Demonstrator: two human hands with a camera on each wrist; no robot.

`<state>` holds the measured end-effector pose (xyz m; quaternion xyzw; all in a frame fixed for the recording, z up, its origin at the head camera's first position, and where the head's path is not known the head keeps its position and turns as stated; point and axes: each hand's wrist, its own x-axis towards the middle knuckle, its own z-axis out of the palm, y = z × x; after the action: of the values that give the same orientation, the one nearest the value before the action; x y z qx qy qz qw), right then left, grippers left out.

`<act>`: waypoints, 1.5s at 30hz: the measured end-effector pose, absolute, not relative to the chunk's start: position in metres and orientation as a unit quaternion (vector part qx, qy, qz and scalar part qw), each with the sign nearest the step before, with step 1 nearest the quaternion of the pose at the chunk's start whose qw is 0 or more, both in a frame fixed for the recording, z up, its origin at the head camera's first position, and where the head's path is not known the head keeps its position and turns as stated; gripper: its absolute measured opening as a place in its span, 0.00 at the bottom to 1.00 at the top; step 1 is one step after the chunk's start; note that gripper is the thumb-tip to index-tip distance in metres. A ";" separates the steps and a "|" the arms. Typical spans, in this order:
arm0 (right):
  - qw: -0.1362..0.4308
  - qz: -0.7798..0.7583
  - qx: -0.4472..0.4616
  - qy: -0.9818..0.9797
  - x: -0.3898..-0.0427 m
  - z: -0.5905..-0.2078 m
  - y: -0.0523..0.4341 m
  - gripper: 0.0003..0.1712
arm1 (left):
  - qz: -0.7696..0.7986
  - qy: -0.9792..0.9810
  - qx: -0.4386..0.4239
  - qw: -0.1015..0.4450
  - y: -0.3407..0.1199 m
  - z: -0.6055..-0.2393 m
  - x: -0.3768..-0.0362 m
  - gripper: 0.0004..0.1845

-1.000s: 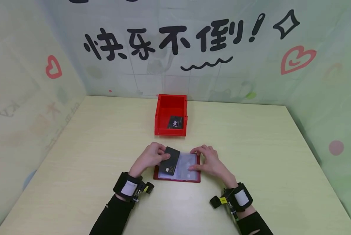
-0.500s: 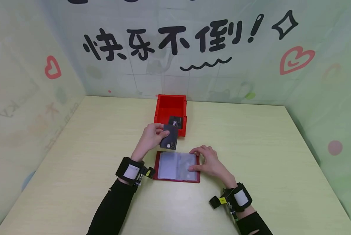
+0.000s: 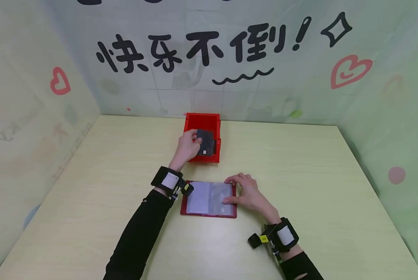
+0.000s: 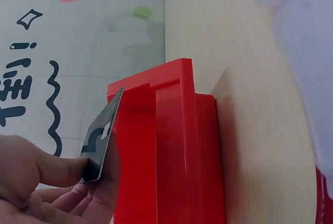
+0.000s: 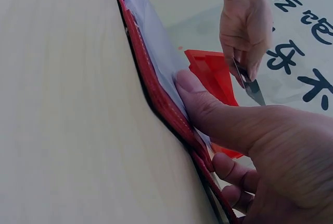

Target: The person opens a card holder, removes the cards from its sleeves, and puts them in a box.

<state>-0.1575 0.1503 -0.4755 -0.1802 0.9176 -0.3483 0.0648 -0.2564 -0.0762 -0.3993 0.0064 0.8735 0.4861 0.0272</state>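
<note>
Holding a black card (image 3: 205, 140) over the red bin (image 3: 215, 124), left hand (image 3: 188, 147) pinching it between thumb and fingers.
Right hand (image 3: 248, 192) lies with relaxed fingers pressing the open red card holder (image 3: 209, 199) flat on the table (image 3: 317, 175), thumb on its clear sleeves, just in front of the bin.

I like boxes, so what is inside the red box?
Above the red box, the left hand holds a black card. Hand and card cover its floor, so anything beneath is hidden.
</note>
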 end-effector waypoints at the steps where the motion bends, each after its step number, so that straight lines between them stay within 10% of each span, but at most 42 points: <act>1: 0.065 -0.348 -0.180 0.918 -0.158 -0.475 0.150 0.32 | 0.487 0.873 0.006 0.026 -0.075 -0.400 -0.258 0.26; 45: 0.060 -0.352 -0.186 0.915 -0.158 -0.480 0.151 0.31 | 0.184 0.982 0.001 -0.035 -0.041 -0.429 -0.283 0.05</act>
<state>-0.1582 0.1511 -0.4796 -0.1857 0.9154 -0.3519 0.0602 -0.2830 -0.0408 -0.4288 0.0013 0.9823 0.1838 -0.0354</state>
